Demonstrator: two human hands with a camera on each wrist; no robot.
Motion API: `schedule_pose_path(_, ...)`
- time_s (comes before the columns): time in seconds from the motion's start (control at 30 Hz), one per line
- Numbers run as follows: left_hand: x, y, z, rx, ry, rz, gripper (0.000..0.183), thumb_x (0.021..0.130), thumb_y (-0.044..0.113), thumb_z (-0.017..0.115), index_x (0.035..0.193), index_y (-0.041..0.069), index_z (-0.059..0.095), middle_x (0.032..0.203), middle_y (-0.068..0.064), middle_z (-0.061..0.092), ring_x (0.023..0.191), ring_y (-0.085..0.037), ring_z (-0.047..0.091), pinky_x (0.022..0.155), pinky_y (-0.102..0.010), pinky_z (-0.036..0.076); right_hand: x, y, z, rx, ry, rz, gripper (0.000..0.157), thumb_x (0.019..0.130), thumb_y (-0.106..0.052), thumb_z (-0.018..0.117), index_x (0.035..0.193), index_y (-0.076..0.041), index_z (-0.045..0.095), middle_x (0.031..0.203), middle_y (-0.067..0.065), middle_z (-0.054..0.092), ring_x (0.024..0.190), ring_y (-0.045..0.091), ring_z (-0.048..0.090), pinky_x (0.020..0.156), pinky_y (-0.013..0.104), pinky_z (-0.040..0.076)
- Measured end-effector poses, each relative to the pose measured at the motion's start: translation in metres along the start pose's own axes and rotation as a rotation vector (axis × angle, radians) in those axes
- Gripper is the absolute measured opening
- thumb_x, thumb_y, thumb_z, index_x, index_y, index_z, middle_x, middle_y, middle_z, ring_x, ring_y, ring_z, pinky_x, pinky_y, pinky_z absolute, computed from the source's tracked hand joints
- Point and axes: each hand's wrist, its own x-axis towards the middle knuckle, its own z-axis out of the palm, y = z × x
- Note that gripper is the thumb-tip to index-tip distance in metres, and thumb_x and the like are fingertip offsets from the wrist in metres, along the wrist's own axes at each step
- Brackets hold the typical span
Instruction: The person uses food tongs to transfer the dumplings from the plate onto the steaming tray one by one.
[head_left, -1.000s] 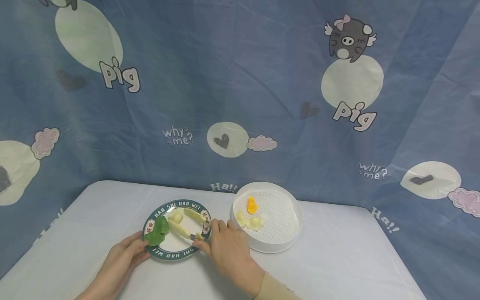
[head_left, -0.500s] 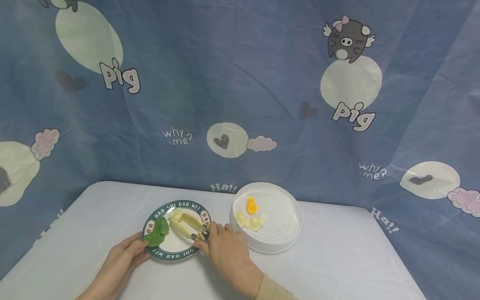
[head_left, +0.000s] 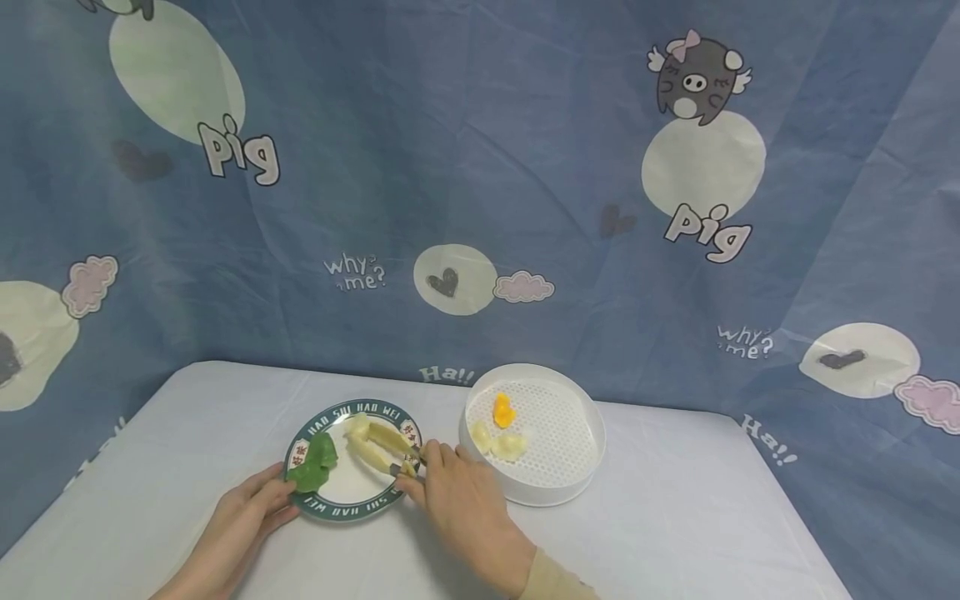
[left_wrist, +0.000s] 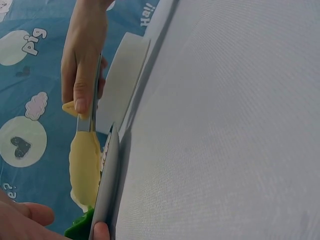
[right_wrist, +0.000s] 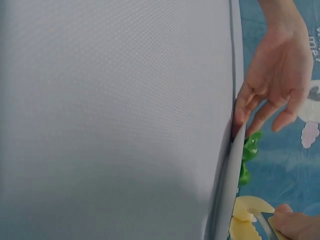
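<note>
A blue, pig-printed fabric backdrop (head_left: 420,150) is hanging behind and beside a white, cloth-covered bench (head_left: 667,517); together they are forming a staged tabletop corner.

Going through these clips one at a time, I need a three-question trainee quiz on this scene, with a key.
1. Which hand holds the yellow tongs?
2. True or false: the green piece lies on the plate.
3. In the white round tray, which colour is the piece farthest from the person? A) green B) orange C) pale yellow

Key: 1. The right hand. 2. True. 3. B.
</note>
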Motion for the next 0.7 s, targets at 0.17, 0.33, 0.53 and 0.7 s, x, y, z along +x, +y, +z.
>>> schedule_pose_path(0.17, -0.001, 0.001, 0.001, 0.006, 0.003, 0.006, 0.076, 0.114, 0.026, 0.04, 0.165, -0.017, 0.004, 0.17, -0.042, 0.016, 0.159, -0.051, 0.034, 0.1, -0.01, 0.062, -0.003, 0.004, -0.003, 0.016, 0.005, 0.022, 0.048, 0.106, -0.065, 0.05, 0.106, -0.018, 0.061, 0.08, -0.007, 0.058, 0.069, 0.01, 0.045, 0.049, 0.019, 0.035)
schedule_pose_path(0.33, 0.0, 0.0, 0.001, -0.002, 0.002, 0.011, 0.076, 0.114, 0.026, 0.04, 0.165, -0.018, 0.004, 0.17, -0.042, 0.015, 0.158, -0.051, 0.035, 0.1, -0.01, 0.062, -0.01, 0.008, -0.008, 0.008, 0.022, 0.055, 0.048, 0.104, -0.066, 0.053, 0.102, -0.019, 0.059, 0.074, -0.006, 0.055, 0.065, 0.01, 0.046, 0.043, 0.023, 0.028)
schedule_pose_path(0.53, 0.0, 0.0, 0.001, -0.002, 0.002, 0.017, 0.075, 0.114, 0.025, 0.04, 0.164, -0.019, 0.005, 0.17, -0.043, 0.017, 0.158, -0.05, 0.036, 0.099, -0.009, 0.062, -0.017, 0.016, -0.017, 0.014, 0.043, 0.091, 0.047, 0.102, -0.065, 0.057, 0.106, -0.019, 0.063, 0.078, -0.006, 0.058, 0.065, 0.011, 0.046, 0.043, 0.024, 0.026)
schedule_pose_path(0.7, -0.001, 0.0, 0.0, -0.002, 0.003, 0.013, 0.075, 0.114, 0.024, 0.04, 0.164, -0.018, 0.004, 0.17, -0.043, 0.017, 0.158, -0.051, 0.035, 0.098, -0.009, 0.062, -0.023, 0.027, -0.023, 0.048, 0.039, 0.12, 0.048, 0.103, -0.064, 0.058, 0.11, -0.017, 0.064, 0.08, -0.005, 0.062, 0.066, 0.012, 0.045, 0.043, 0.024, 0.028)
